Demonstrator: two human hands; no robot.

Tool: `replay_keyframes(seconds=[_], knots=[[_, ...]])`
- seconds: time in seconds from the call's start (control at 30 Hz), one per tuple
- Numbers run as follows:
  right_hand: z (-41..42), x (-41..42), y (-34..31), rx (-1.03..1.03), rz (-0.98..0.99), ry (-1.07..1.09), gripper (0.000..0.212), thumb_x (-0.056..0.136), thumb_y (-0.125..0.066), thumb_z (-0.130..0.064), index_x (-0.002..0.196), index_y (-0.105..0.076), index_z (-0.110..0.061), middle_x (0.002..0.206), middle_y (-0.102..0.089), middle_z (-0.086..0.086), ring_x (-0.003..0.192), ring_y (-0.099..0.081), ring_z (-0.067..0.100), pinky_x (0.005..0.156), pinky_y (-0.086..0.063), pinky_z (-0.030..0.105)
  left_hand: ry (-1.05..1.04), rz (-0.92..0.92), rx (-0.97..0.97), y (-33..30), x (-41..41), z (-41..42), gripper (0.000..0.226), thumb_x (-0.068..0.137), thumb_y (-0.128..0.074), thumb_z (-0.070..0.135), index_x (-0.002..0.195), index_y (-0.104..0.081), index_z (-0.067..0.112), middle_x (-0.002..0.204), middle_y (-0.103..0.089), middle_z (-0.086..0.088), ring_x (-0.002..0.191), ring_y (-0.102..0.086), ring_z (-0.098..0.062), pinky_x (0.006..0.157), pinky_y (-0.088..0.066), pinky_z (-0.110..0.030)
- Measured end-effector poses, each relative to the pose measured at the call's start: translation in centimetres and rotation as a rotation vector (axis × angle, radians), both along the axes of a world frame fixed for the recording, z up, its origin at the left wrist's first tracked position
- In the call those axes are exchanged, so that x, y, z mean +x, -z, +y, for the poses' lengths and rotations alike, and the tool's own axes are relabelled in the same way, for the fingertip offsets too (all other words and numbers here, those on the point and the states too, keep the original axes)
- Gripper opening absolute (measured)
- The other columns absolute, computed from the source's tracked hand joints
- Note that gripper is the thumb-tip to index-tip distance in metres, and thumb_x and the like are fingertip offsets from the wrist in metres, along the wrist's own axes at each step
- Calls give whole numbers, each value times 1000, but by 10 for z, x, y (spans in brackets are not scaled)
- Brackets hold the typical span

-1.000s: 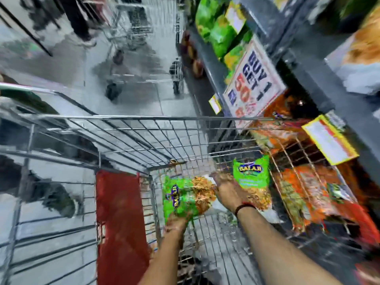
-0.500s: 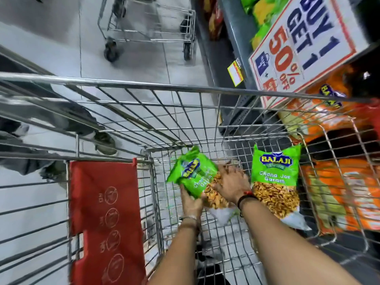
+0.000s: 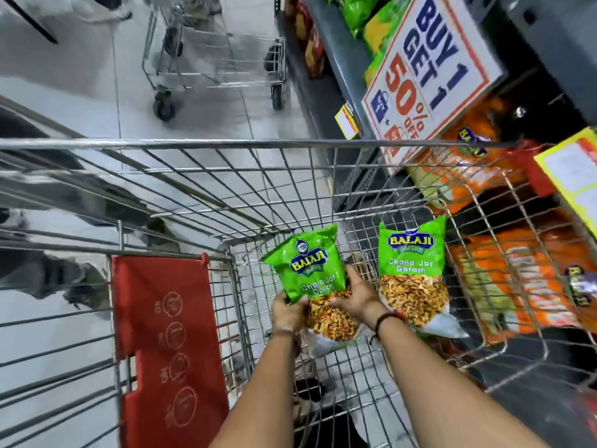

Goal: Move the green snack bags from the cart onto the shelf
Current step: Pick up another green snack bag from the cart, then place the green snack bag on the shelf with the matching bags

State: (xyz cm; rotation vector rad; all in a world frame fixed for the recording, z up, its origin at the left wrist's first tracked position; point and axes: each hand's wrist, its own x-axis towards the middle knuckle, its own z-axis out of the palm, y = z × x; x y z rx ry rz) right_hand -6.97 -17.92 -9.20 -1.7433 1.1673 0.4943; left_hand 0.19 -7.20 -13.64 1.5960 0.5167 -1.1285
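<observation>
Inside the wire cart (image 3: pixel 226 144) I hold a green Balaji snack bag (image 3: pixel 307 266) upright with both hands. My left hand (image 3: pixel 287 310) grips its lower left edge, and my right hand (image 3: pixel 353 297) clasps its lower right side. A second green snack bag (image 3: pixel 412 270) leans against the cart's right wall, just right of my right wrist. The grey shelf (image 3: pixel 339 56) rises at the right, with green and yellow bags (image 3: pixel 361 11) on an upper level.
A red child-seat flap (image 3: pixel 168 334) hangs at the cart's near left. Orange snack bags (image 3: pixel 517 286) fill the lower shelf beyond the cart's right wall. A "Buy 1 Get 1" sign (image 3: pixel 429 69) juts from the shelf. Another cart (image 3: pixel 219 59) stands ahead in the aisle.
The held bag has turned from lying sideways to upright and come up a little. My right hand has shifted to its right side. The second bag has stayed put.
</observation>
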Motion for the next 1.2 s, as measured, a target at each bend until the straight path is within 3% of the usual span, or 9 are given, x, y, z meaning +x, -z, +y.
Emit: replay_keyframes(seconds=[0.17, 0.23, 0.4, 0.57, 0.7, 0.8, 0.97, 1.1, 1.2], knots=[[11, -19, -74, -39, -143, 119, 79, 68, -71, -32, 131, -34, -2, 133, -50, 19, 121, -47, 28, 97, -39, 29, 122, -87, -179, -61, -5, 8, 18, 85, -48, -5, 80, -52, 11, 79, -60, -1, 57, -56, -5, 47, -45, -12], [18, -32, -106, -99, -210, 168, 60, 72, -73, -14, 122, -45, 4, 125, -56, 20, 109, -53, 22, 81, -40, 25, 163, -146, -292, -101, -8, 7, 25, 85, -44, -9, 79, -49, 15, 59, -67, 8, 41, -57, 6, 34, -43, -8], [30, -82, -184, -173, -414, 403, 51, 70, -72, 0, 116, -52, 5, 115, -60, 13, 101, -57, 21, 78, -43, 23, 272, -359, -531, -193, -33, -4, 28, 87, -46, -1, 109, -48, 16, 80, -57, -3, 58, -56, -6, 51, -49, -16], [40, -171, -267, -332, -633, 526, 44, 72, -70, 2, 113, -55, 7, 115, -62, 24, 77, -59, -1, 53, -40, -3, 459, -498, -721, -285, -104, -21, 19, 88, -46, 2, 81, -55, 16, 56, -69, 11, 49, -59, 3, 50, -50, -12], [49, -272, -323, -471, -659, 717, 46, 70, -75, -8, 110, -57, 1, 100, -63, 10, 75, -57, 9, 69, -48, 23, 638, -519, -907, -342, -195, -37, 18, 87, -48, 1, 89, -58, 16, 61, -70, 14, 54, -59, 8, 59, -52, -13], [58, -358, -353, -609, -681, 845, 48, 68, -76, -6, 112, -56, -1, 105, -64, 10, 79, -59, 3, 62, -46, 5, 800, -473, -1005, -370, -276, -54, 17, 87, -49, 3, 86, -60, 16, 62, -72, 14, 62, -62, 1, 60, -53, -15], [74, -480, -366, -750, -656, 1130, 47, 64, -79, -13, 107, -60, -11, 109, -68, 13, 99, -63, 26, 93, -50, 39, 1039, -357, -1074, -398, -403, -76, 19, 87, -47, 1, 88, -59, 15, 82, -67, -2, 76, -58, -19, 73, -51, -29], [81, -553, -365, -909, -616, 1321, 42, 66, -77, -8, 99, -54, -23, 101, -67, 12, 96, -63, 25, 88, -49, 37, 1189, -399, -1010, -395, -492, -96, 43, 86, -54, 9, 127, -42, 2, 131, -48, -14, 123, -44, -29, 110, -35, -44], [72, -590, -354, -993, -571, 1425, 39, 68, -76, -8, 104, -60, -8, 93, -65, 6, 80, -64, 1, 68, -48, 14, 1293, -544, -989, -393, -541, -116, 43, 86, -54, 11, 127, -43, 0, 131, -50, -17, 125, -44, -33, 103, -37, -37]])
